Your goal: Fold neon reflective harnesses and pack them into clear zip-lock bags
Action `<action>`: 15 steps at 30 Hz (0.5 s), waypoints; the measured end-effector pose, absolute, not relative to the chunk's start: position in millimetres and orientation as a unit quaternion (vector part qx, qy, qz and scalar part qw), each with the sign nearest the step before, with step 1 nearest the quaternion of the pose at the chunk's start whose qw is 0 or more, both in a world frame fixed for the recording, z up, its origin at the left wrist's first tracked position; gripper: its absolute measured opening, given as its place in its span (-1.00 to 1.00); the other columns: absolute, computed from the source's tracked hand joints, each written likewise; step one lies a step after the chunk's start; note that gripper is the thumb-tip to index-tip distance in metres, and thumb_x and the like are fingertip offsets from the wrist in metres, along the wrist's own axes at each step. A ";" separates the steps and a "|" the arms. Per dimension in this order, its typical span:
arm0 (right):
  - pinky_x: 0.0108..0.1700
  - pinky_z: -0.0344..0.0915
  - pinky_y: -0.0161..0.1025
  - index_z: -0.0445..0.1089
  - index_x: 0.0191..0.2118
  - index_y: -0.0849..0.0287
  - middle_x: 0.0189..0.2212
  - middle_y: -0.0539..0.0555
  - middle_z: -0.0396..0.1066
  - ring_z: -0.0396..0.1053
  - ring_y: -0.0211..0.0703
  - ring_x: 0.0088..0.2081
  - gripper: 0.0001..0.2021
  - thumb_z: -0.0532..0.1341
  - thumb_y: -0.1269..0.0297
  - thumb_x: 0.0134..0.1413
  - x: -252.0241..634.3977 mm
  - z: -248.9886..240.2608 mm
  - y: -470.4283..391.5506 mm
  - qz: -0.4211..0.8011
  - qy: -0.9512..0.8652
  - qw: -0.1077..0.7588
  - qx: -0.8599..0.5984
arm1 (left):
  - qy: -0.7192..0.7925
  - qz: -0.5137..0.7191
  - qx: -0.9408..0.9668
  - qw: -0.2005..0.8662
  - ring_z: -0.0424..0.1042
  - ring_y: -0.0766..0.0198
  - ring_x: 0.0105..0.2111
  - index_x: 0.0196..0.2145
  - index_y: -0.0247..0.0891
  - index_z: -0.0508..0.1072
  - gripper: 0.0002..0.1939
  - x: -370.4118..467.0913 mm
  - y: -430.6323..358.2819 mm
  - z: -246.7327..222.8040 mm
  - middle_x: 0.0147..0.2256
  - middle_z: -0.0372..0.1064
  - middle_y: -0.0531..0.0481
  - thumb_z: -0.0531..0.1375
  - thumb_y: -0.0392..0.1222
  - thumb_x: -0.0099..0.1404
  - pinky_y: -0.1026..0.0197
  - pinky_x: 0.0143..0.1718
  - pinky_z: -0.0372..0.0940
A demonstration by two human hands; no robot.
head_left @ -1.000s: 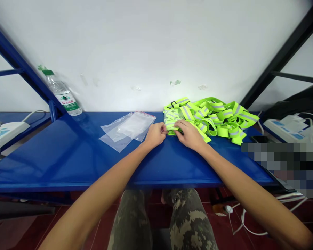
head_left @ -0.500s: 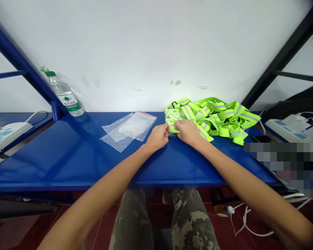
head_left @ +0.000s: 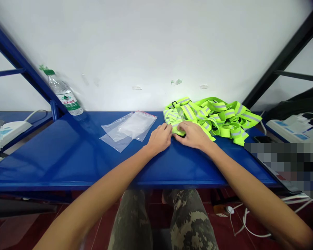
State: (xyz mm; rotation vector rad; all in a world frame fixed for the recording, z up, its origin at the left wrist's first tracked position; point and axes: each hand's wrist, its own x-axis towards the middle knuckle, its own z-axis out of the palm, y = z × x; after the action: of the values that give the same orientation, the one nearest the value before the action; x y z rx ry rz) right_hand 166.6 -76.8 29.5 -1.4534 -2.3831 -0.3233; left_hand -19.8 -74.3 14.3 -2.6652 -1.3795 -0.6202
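A clear plastic bag [head_left: 173, 114] packed with folded yellow-green reflective straps lies at the left end of a loose heap of the same straps [head_left: 224, 116]. My left hand [head_left: 160, 139] has its curled fingers on the near left corner of this bag. With thumb and fingers pinched, my right hand [head_left: 191, 133] grips the near edge, close beside the left fingertips. The bag's opening is hidden by my fingers. Flat to the left of my hands are several clear zip bags [head_left: 130, 129], overlapping each other.
A water bottle [head_left: 65, 95] leans at the back left of the blue table [head_left: 75, 152], by the blue frame post. White power strips [head_left: 287, 129] lie at both sides. The white wall stands directly behind the table. Cables [head_left: 258, 234] trail over the floor at right.
My right hand has drawn slightly nearer to me, and its thumb now shows at the bag's near edge. The left hand has rolled forward a little; its fingers remain at the bag's corner.
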 end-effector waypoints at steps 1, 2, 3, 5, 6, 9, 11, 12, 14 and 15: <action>-0.23 0.13 -0.22 0.35 -0.26 0.20 -0.27 0.15 0.46 0.38 -0.04 -0.24 -0.77 0.17 0.11 0.18 168.2 29.7 -76.6 -0.104 -0.840 0.170 -0.504 | -0.460 -0.194 -0.865 0.051 0.36 0.12 -0.14 -0.12 -0.22 0.31 -0.83 -19.2 -74.8 14.9 -0.10 0.35 -0.13 0.03 -0.12 0.41 0.13 -0.16 0.28; -0.24 0.12 -0.23 0.35 -0.27 0.20 -0.29 0.14 0.45 0.37 -0.06 -0.25 -0.81 0.17 0.16 0.19 169.0 30.0 -76.2 -0.096 -0.846 0.167 -0.497 | -0.470 -0.185 -0.861 0.061 0.35 0.10 -0.12 -0.11 -0.23 0.31 -0.79 -18.4 -75.1 15.4 -0.09 0.34 -0.15 0.04 -0.08 0.41 0.12 -0.16 0.29; -0.24 0.12 -0.24 0.36 -0.27 0.20 -0.29 0.13 0.45 0.37 -0.07 -0.25 -0.85 0.16 0.22 0.20 169.0 30.6 -75.6 -0.093 -0.852 0.159 -0.490 | -0.477 -0.176 -0.858 0.068 0.35 0.08 -0.12 -0.11 -0.24 0.31 -0.77 -17.6 -75.2 15.9 -0.08 0.35 -0.16 0.04 -0.05 0.41 0.11 -0.16 0.29; -0.23 0.10 -0.23 0.36 -0.26 0.22 -0.28 0.15 0.45 0.37 -0.07 -0.24 -0.90 0.12 0.33 0.22 167.1 32.6 -74.7 -0.104 -0.860 0.132 -0.482 | -0.477 -0.157 -0.862 0.075 0.36 0.06 -0.13 -0.11 -0.25 0.33 -0.78 -16.0 -74.7 16.4 -0.10 0.37 -0.17 0.02 -0.08 0.42 0.09 -0.16 0.29; -0.23 0.09 -0.22 0.36 -0.25 0.23 -0.26 0.17 0.45 0.37 -0.07 -0.24 -0.89 0.09 0.38 0.23 165.4 33.9 -74.6 -0.115 -0.860 0.119 -0.482 | -0.469 -0.150 -0.867 0.075 0.37 0.06 -0.14 -0.13 -0.26 0.34 -0.80 -15.3 -74.2 16.5 -0.12 0.38 -0.17 0.00 -0.13 0.43 0.09 -0.16 0.29; -0.25 0.06 -0.19 0.36 -0.20 0.26 -0.22 0.22 0.44 0.38 -0.04 -0.24 -0.82 0.01 0.46 0.26 159.6 38.6 -75.9 -0.144 -0.852 0.086 -0.496 | -0.448 -0.151 -0.879 0.063 0.39 0.07 -0.17 -0.17 -0.27 0.36 -0.80 -14.2 -72.3 16.3 -0.17 0.41 -0.18 -0.04 -0.23 0.43 0.10 -0.17 0.28; -0.29 0.04 -0.18 0.34 -0.15 0.25 -0.20 0.23 0.44 0.38 -0.03 -0.25 -0.80 0.00 0.50 0.24 156.4 41.0 -77.0 -0.148 -0.846 0.067 -0.508 | -0.447 -0.164 -0.878 0.049 0.41 0.08 -0.19 -0.18 -0.28 0.36 -0.81 -13.7 -71.5 16.1 -0.20 0.42 -0.18 -0.03 -0.26 0.41 0.11 -0.18 0.27; -0.30 0.04 -0.18 0.34 -0.12 0.25 -0.18 0.22 0.43 0.39 -0.03 -0.25 -0.78 0.00 0.52 0.23 155.2 41.6 -77.2 -0.150 -0.842 0.057 -0.514 | -0.449 -0.170 -0.876 0.040 0.41 0.09 -0.20 -0.18 -0.27 0.37 -0.82 -13.3 -71.4 16.1 -0.21 0.42 -0.18 -0.02 -0.27 0.40 0.11 -0.18 0.28; -0.33 0.03 -0.17 0.32 -0.08 0.25 -0.16 0.22 0.42 0.39 -0.02 -0.26 -0.75 0.00 0.54 0.21 153.5 41.3 -77.0 -0.155 -0.836 0.037 -0.525 | -0.455 -0.180 -0.872 0.024 0.42 0.10 -0.22 -0.20 -0.28 0.37 -0.84 -12.3 -71.6 16.3 -0.23 0.42 -0.18 0.00 -0.30 0.37 0.12 -0.19 0.28; -0.34 0.03 -0.17 0.31 -0.06 0.25 -0.15 0.22 0.41 0.38 -0.02 -0.27 -0.74 -0.01 0.54 0.22 153.0 40.3 -76.3 -0.159 -0.832 0.029 -0.530 | -0.458 -0.186 -0.869 0.016 0.42 0.10 -0.23 -0.20 -0.28 0.37 -0.84 -11.7 -71.8 16.4 -0.23 0.42 -0.18 0.01 -0.31 0.36 0.11 -0.19 0.28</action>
State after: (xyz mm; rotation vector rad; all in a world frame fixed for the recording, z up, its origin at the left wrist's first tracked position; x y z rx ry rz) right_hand 153.0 -76.3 40.3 -1.6362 -2.5674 -0.4913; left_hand -11.7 -71.8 16.4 -2.7026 -1.4235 -0.5775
